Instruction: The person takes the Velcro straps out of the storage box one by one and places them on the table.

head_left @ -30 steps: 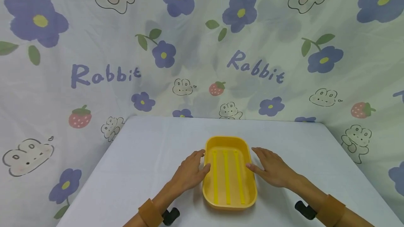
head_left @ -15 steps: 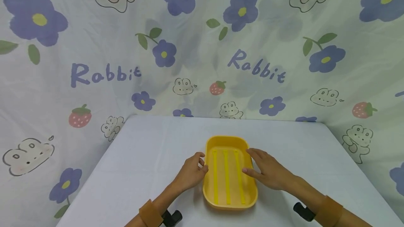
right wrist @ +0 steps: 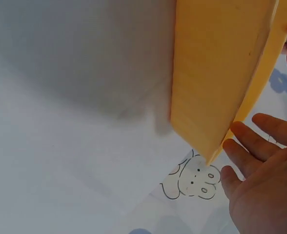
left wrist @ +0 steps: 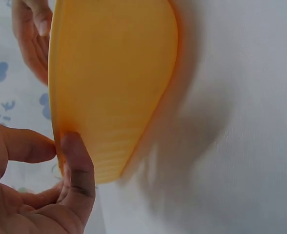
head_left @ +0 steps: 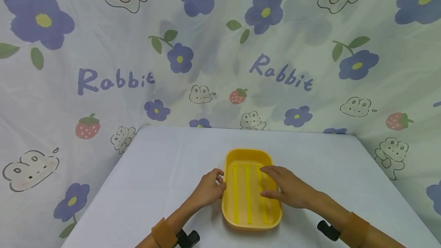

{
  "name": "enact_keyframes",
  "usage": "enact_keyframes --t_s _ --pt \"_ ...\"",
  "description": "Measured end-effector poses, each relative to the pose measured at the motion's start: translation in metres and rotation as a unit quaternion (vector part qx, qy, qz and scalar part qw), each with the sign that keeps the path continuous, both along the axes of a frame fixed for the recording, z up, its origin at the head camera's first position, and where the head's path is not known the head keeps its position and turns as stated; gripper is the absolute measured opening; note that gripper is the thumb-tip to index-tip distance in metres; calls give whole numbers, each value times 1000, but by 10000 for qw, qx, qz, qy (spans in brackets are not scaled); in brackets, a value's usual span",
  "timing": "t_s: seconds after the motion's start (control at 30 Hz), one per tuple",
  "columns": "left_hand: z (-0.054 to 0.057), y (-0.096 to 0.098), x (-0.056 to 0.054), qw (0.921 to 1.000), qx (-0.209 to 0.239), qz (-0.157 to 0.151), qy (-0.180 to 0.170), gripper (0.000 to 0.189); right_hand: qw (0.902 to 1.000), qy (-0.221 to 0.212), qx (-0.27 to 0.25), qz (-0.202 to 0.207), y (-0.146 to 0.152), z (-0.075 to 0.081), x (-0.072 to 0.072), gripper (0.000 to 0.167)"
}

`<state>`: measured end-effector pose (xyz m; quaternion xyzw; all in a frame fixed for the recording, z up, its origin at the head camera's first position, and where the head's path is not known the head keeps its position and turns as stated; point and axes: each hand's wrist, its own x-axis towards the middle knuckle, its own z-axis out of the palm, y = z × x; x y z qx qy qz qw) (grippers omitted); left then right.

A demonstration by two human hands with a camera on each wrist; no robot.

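A yellow plastic tray (head_left: 241, 206) with rounded corners and three brighter stripes along its floor lies on the white table. At its left edge my left hand (head_left: 209, 189) pinches the rim; the left wrist view shows the thumb against the rim's inner side and a bent finger (left wrist: 79, 168) on the outer wall (left wrist: 114, 73). My right hand (head_left: 293, 190) hovers over the tray's right side, its fingers spread and the thumb reaching in above the floor. In the right wrist view its fingertips (right wrist: 231, 146) are right by the rim of the tray (right wrist: 221, 63), uncurled.
The white tabletop (head_left: 165, 156) stretches round the tray to a back edge, where a curtain (head_left: 220, 68) printed with flowers, rabbits and strawberries hangs. Each forearm wears a brown wristband (head_left: 164, 232) with a small black camera (head_left: 187, 238).
My left hand has closed its fingers and thumb onto the tray's left rim. The right hand has moved left, from beside the right rim to over the tray. The tray stays nearly in place.
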<state>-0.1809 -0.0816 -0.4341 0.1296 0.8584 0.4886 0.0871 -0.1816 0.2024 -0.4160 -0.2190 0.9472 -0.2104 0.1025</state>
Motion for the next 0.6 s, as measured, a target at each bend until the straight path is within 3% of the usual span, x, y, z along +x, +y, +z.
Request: enact_keyframes --t_s 0.23,0.6 --pt "2 0 1 9984 421 46 -371 38 9994 4 79 323 -5 2 -5 76" --pt "0 0 2 9958 583 212 -676 35 9946 -92 297 986 -13 2 -12 46"
